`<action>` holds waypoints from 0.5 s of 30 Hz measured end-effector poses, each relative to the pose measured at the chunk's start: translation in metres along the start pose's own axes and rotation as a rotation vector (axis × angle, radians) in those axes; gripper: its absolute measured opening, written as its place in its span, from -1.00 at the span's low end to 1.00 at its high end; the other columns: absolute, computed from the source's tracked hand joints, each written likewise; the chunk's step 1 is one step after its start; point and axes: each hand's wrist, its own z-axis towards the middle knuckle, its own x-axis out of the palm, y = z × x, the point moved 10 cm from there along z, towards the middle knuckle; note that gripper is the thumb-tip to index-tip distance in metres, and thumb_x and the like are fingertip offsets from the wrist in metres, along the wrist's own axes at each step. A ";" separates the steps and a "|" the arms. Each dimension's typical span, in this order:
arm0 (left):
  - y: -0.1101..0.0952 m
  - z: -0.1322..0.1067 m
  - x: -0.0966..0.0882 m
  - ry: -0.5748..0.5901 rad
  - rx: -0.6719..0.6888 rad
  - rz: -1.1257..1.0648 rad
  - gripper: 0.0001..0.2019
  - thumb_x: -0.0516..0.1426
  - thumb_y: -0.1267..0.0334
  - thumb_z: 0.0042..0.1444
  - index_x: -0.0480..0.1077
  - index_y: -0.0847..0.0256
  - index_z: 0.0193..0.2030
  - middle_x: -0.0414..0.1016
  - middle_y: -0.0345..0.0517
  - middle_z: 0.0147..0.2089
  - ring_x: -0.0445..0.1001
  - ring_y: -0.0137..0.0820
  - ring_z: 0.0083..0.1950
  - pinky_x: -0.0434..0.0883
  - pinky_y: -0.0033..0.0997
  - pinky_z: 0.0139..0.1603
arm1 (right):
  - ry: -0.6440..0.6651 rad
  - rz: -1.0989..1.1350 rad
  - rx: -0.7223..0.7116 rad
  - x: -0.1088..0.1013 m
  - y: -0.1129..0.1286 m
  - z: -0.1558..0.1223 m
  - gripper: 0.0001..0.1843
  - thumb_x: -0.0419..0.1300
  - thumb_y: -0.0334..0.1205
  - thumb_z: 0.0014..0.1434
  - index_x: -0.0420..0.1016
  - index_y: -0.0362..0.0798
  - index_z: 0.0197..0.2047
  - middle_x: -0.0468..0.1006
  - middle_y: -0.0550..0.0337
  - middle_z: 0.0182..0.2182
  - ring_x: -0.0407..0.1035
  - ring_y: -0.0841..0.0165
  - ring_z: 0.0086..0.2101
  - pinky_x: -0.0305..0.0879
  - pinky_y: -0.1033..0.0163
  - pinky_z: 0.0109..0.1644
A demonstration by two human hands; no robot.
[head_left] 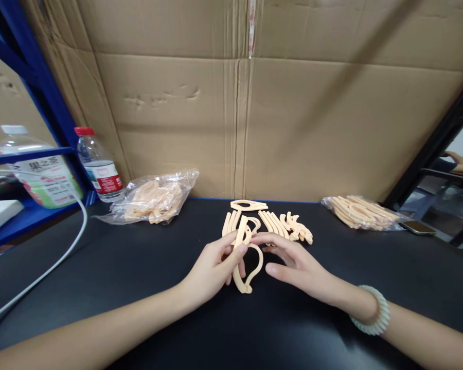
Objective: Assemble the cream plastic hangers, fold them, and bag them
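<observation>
A pale beige curved piece [256,272], with a straight bar and a rounded loop joined at the bottom, is gripped between the thumb and fingers of my left hand [216,262]. It is held above the black table, and its upper part overlaps other beige pieces behind. My right hand [293,262] is just to its right, index fingertip at or against the upper part; I cannot tell whether it touches. Its thumb is spread from the fingers, with nothing held. Beyond the hands lie several slim beige strips [270,222], small wavy pieces [299,228] and an eye-shaped beige piece [249,205].
Clear plastic bags of beige pieces lie at back left [154,200] and back right [364,211]. A phone [419,227] is beside the right bag. At left stand a red-capped bottle [100,167] and a large jug [48,174]. A white cable [71,246] crosses the black table [146,277].
</observation>
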 end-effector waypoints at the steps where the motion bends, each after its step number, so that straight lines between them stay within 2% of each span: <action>1: 0.000 0.000 0.000 0.005 -0.005 0.002 -0.65 0.05 -0.01 0.23 0.39 0.24 -0.08 0.42 -0.23 -0.58 0.26 -0.52 -0.67 0.19 -0.60 -0.67 | 0.017 0.050 0.022 0.001 -0.002 0.000 -0.60 0.13 -0.16 0.29 0.26 0.07 0.17 0.34 0.01 0.15 0.24 0.22 0.16 0.22 0.00 0.21; 7: 0.003 0.000 0.003 0.034 -0.013 0.058 -0.67 0.02 0.01 0.26 0.39 0.23 -0.11 0.41 -0.23 -0.58 0.29 -0.51 -0.65 0.22 -0.60 -0.65 | 0.053 0.286 0.063 0.004 0.002 0.002 -0.57 0.20 -0.07 0.24 0.35 0.05 0.16 0.35 0.03 0.17 0.22 0.23 0.18 0.13 -0.01 0.28; 11: 0.000 0.000 0.001 0.004 0.009 0.079 -0.68 0.00 0.03 0.28 0.38 0.21 -0.07 0.44 -0.20 -0.57 0.38 -0.46 -0.60 0.21 -0.59 -0.62 | 0.003 0.288 0.095 0.000 -0.006 0.000 -0.57 0.20 -0.08 0.24 0.37 0.06 0.16 0.36 0.03 0.18 0.24 0.21 0.17 0.14 -0.04 0.27; 15: -0.003 -0.001 -0.004 -0.043 0.028 0.110 -0.68 -0.02 0.04 0.29 0.39 0.20 -0.04 0.47 -0.19 -0.53 0.37 -0.48 -0.60 0.19 -0.58 -0.60 | -0.053 0.260 0.097 -0.006 -0.011 -0.001 -0.60 0.21 -0.08 0.23 0.40 0.06 0.13 0.41 0.04 0.14 0.26 0.21 0.17 0.14 -0.04 0.27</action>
